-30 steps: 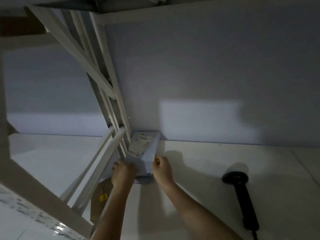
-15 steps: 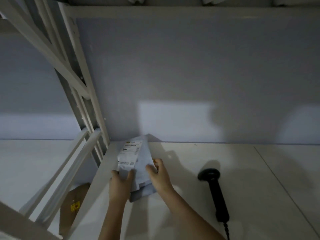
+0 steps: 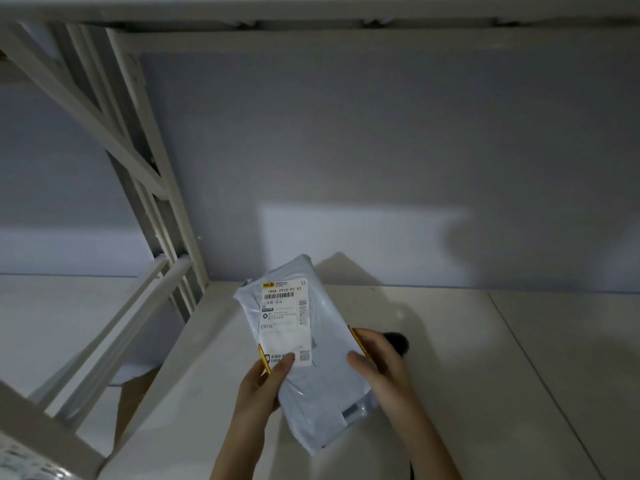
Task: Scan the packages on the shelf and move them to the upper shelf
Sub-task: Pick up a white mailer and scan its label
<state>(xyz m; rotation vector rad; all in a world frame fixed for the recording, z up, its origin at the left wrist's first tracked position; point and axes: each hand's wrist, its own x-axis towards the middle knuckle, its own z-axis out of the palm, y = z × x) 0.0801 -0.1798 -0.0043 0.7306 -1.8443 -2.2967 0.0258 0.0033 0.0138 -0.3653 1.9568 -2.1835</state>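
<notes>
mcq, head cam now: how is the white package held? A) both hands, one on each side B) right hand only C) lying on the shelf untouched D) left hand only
A: the left hand pinches the white package at its label edge, while the right hand grips the opposite side, holding it above the shelf.

Left hand [image 3: 265, 379] and right hand [image 3: 379, 365] raised, forearms converging, fingers curled, thumbs pinching package [image 3: 311, 348] edges.
</notes>
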